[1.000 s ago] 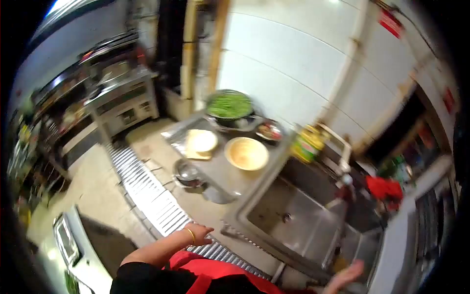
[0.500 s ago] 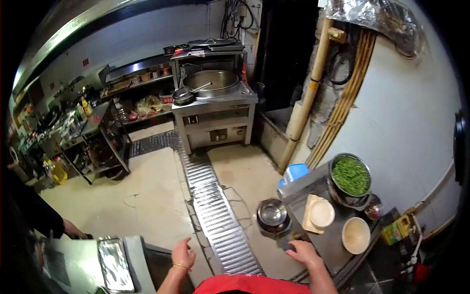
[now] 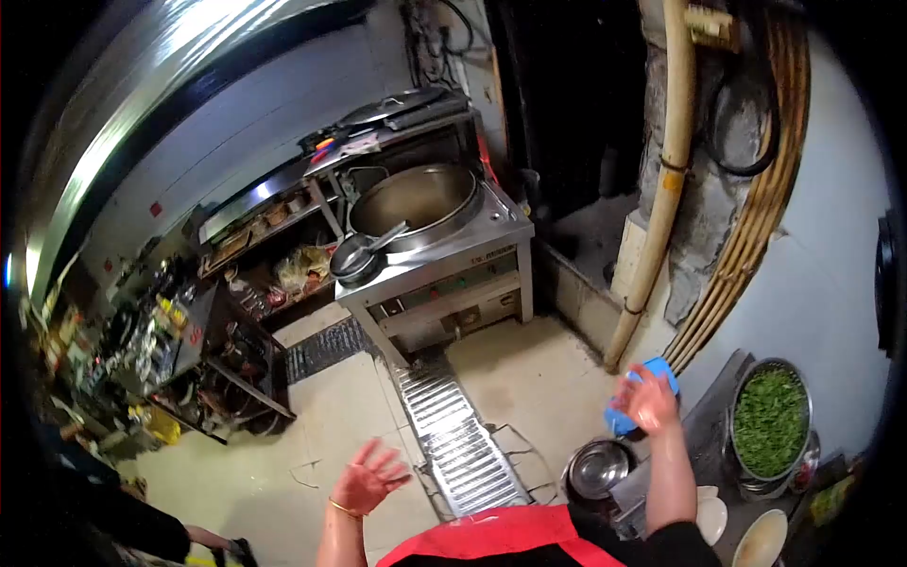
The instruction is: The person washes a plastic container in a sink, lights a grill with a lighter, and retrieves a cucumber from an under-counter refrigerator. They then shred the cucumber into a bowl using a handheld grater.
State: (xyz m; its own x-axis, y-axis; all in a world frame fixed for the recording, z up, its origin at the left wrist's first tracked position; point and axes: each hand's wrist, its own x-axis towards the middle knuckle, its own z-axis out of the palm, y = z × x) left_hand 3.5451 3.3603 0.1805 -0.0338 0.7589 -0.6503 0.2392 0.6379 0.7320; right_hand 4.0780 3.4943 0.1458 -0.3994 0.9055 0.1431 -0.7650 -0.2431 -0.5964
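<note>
Glare whitens the floor grating (image 3: 460,449), while dark fisheye edges bend outlines.

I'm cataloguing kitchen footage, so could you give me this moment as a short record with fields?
Left hand: empty, in the air, fingers spread
Right hand: open, overlapping the blue box in view; contact unclear
Stove: far side, with a large pot
Table: at right, with greens and a pale bowl
Floor: metal grate set in it
Other person: partly visible, lower left
</note>
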